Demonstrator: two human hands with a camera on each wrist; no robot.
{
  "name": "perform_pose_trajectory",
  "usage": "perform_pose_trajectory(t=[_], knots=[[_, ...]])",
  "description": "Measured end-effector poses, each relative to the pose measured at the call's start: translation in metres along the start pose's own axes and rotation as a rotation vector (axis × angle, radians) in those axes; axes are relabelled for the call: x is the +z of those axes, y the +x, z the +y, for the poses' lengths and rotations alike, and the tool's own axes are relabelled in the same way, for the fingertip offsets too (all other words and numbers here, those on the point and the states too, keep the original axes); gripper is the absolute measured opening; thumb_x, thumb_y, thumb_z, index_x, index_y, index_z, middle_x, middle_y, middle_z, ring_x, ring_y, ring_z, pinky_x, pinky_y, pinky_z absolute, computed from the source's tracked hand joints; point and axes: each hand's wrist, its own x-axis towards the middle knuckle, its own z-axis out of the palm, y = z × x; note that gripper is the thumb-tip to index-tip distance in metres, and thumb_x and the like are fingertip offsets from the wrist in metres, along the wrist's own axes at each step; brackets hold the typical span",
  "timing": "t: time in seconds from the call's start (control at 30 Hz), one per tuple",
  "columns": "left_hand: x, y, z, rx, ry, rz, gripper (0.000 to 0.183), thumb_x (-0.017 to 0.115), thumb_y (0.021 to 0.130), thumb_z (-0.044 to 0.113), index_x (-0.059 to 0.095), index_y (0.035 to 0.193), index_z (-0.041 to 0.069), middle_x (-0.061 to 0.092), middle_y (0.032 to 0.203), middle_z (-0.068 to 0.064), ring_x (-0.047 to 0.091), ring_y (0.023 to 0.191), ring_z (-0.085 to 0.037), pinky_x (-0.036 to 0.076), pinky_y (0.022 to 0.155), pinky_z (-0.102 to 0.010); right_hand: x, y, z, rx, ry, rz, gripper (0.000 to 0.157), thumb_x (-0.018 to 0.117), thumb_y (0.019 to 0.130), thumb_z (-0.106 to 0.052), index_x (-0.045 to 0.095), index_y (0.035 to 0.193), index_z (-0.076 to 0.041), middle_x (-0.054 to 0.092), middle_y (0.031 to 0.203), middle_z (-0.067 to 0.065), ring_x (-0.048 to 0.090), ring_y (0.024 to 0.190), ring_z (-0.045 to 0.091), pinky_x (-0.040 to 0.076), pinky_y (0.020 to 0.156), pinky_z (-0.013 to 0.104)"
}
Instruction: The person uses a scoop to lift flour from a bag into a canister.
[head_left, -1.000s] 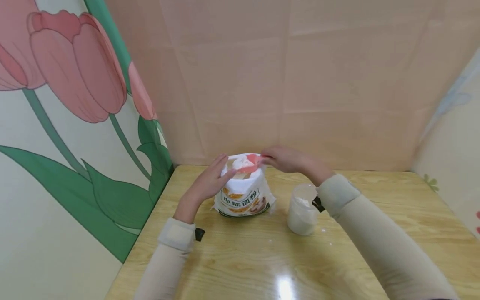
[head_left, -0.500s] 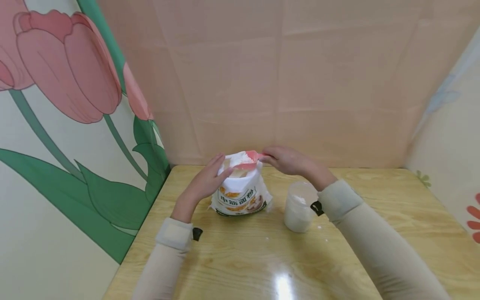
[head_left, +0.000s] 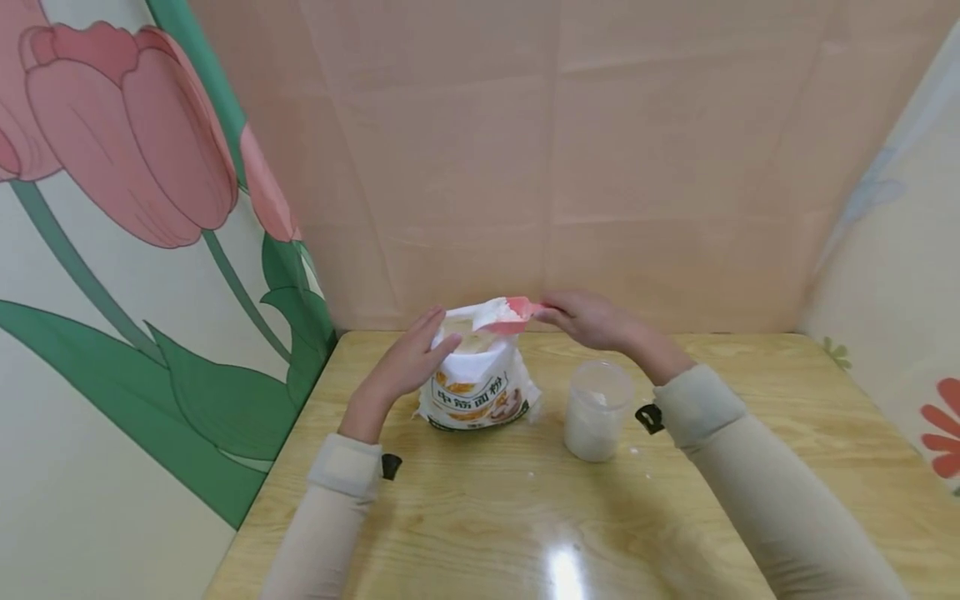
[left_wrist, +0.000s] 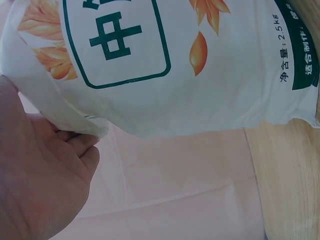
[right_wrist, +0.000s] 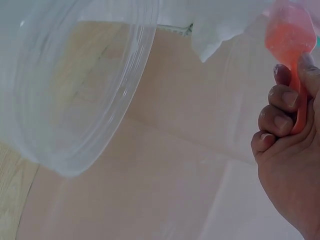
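Observation:
A white flour bag (head_left: 471,398) with green lettering stands upright on the table, its top folded outward and open. My left hand (head_left: 402,360) holds the bag's left rim, thumb toward the front; in the left wrist view its fingers (left_wrist: 82,150) bend against the bag's edge. In my right hand (head_left: 592,322) is the handle of a pink scoop (head_left: 517,312), heaped with white flour (head_left: 495,312) and held level over the bag's right rim. The right wrist view shows the fingers wrapped round the handle. A clear plastic jar (head_left: 592,429), partly filled with flour, stands right of the bag, lidless.
The wooden table (head_left: 480,517) carries small white specks near the jar. A pinkish cloth backdrop (head_left: 555,167) hangs behind it. A tulip-painted wall (head_left: 127,333) borders the left, and a pale wall (head_left: 885,292) the right.
The loaded scoop has risen slightly and moved right, from over the bag's mouth to its right rim. My left hand keeps its place on the bag. The view has shifted a little.

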Motion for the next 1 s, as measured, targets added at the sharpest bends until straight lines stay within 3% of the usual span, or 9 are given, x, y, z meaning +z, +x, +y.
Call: perform_pose_trajectory(t=[0.47,0.7,1.0], knots=[[-0.005,-0.006,-0.005,0.024,-0.019,-0.004,0.089,0.032,0.101,0.069,0.021,0.161,0.004,0.015,0.170,-0.008,0.011,0.157,-0.025,0.014,0.126,-0.047,-0.015,-0.038,0.006,0.044,-0.016,0.032,0.022,0.053,0.107,-0.028,0.057,0.091,-0.012,0.051,0.078,0.001,0.050,0.078,0.020,0.041,0.074,0.038],[-0.005,-0.004,-0.005,0.025,-0.014,0.004,0.080,0.036,0.105,0.060,0.020,0.162,0.006,0.014,0.170,-0.007,0.010,0.157,-0.023,0.014,0.126,-0.045,-0.020,-0.051,0.014,0.050,-0.056,0.031,0.020,0.054,0.106,-0.030,0.061,0.097,-0.014,0.058,0.085,0.001,0.054,0.084,0.021,0.043,0.079,0.041],[-0.003,-0.001,-0.006,0.026,-0.001,0.007,0.092,0.029,0.100,0.072,0.021,0.162,0.005,0.014,0.170,-0.007,0.011,0.157,-0.025,0.014,0.126,-0.045,-0.023,-0.069,0.031,0.031,-0.066,0.058,0.016,0.056,0.106,-0.025,0.065,0.101,-0.013,0.060,0.086,-0.001,0.054,0.082,0.020,0.045,0.077,0.040]])
